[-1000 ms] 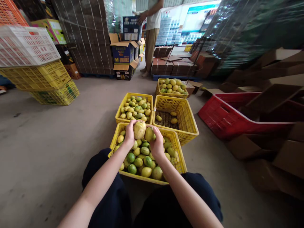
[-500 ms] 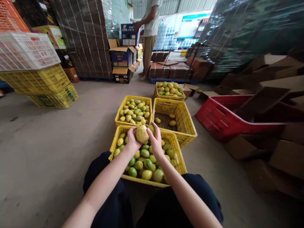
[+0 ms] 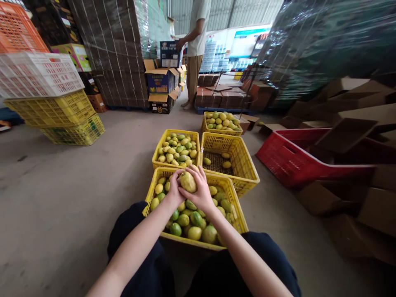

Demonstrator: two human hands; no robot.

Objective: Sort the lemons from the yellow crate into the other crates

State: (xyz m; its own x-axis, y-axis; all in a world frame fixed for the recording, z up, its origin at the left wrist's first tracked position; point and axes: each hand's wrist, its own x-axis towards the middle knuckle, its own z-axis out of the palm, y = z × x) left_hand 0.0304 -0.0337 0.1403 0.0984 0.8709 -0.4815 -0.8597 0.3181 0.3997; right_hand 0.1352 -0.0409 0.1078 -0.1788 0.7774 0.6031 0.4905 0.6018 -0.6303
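A yellow lemon (image 3: pixel 188 182) with a blemished skin is held up between my two hands, above the near crate. My left hand (image 3: pixel 175 187) is closed around its left side. My right hand (image 3: pixel 199 187) wraps the right side, thumb below and fingers curled over the top. A sliver of yellow shows behind the fruit, under the right fingers; I cannot tell whether it is a second lemon. Below the hands, the near yellow crate (image 3: pixel 239 214) holds many green and yellow lemons (image 3: pixel 194 233), and stands between my knees.
Beyond it stand a yellow crate (image 3: pixel 154 154) of lemons, another (image 3: pixel 247 159) with 3 lemons, and a third full one (image 3: pixel 204 123) farther off. At right are a red crate (image 3: pixel 278 159) and cardboard boxes (image 3: pixel 328 198). Stacked crates (image 3: pixel 52 111) stand left; a person (image 3: pixel 194 53) handles boxes behind.
Half a second ago each hand held a separate lemon. Now both hands close around the yellow one, and the greener one from my right hand is no longer plainly visible. The view has tilted slightly upward.
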